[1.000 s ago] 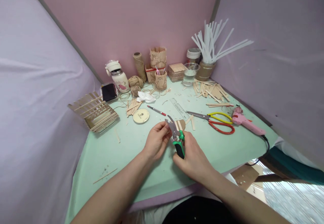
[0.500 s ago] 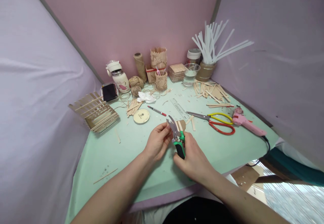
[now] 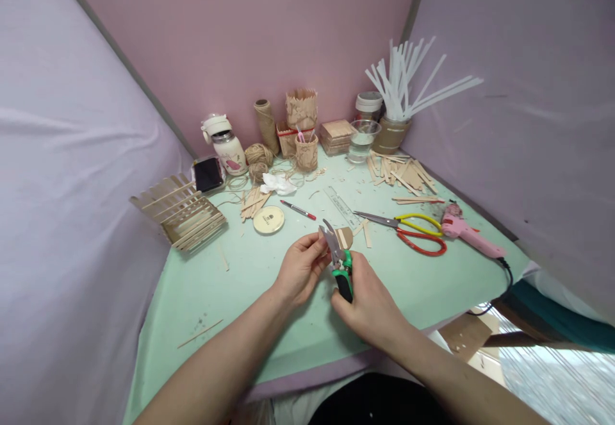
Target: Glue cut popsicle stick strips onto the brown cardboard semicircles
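Note:
My right hand [image 3: 372, 297] is wrapped round the green and black handles of a pair of pruning shears [image 3: 342, 277]. The blades point away from me and stand slightly apart. Close beside them on the left, my left hand [image 3: 300, 265] is closed, thumb and fingers pinched at the blades. What it pinches is mostly hidden and too small to make out. Just beyond the blades is a brown rounded piece with pale strips across it [image 3: 344, 238]; whether it lies on the table or is held, I cannot tell.
Scissors [image 3: 398, 223] and a pink glue gun [image 3: 473, 236] lie to the right. Ahead are a clear ruler [image 3: 342, 207], a pen [image 3: 298, 209] and a round lid [image 3: 269, 220]. A slatted stick basket [image 3: 192, 220] stands left; a water cup [image 3: 361, 143] stands behind.
The shears and my right hand have shifted very slightly to the right and down. My left hand keeps its pinch in nearly the same spot.

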Demonstrator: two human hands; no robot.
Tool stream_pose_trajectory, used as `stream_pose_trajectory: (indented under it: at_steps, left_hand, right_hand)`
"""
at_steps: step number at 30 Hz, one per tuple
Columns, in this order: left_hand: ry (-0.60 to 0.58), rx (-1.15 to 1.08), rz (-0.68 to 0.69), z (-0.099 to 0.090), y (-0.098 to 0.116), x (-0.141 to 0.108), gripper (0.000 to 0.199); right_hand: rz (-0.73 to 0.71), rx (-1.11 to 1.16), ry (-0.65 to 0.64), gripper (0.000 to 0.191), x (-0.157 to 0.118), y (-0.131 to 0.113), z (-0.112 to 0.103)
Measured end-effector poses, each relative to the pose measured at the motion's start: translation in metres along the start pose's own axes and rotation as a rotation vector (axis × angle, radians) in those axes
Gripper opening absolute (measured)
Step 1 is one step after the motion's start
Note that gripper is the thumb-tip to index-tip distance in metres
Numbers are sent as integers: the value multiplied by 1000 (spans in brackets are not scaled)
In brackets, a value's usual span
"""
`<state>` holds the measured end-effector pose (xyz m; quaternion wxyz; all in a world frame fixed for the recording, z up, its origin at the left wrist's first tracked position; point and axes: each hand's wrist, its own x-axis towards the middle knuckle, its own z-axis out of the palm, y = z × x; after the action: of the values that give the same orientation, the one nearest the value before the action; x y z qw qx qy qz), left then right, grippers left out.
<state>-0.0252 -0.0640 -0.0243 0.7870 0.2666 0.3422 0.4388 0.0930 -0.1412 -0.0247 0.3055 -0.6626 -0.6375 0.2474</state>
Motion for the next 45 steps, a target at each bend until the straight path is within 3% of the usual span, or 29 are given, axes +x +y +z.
stream_pose_trajectory:
  at_steps: [11,18,22,30,45]
  left_hand:
    - [-5,-1,-9,6,0,-3,31]
    - [29,28,2,6,-1,-1,26]
    - [43,41,13,6,1,0,27]
    - [37,47,45,6,6,-1,24]
    - [51,-10,73,5,2,-1,23]
  right_hand:
    - [39,-91,-27,22,-3,5,-1]
    - [115,265,-120,18,-5,6,-20]
    - [126,387,-181,24,-6,3,-32]
    - [138,256,-234,34,-9,-5,-35]
    - [78,78,-115,30,-8,-5,-20]
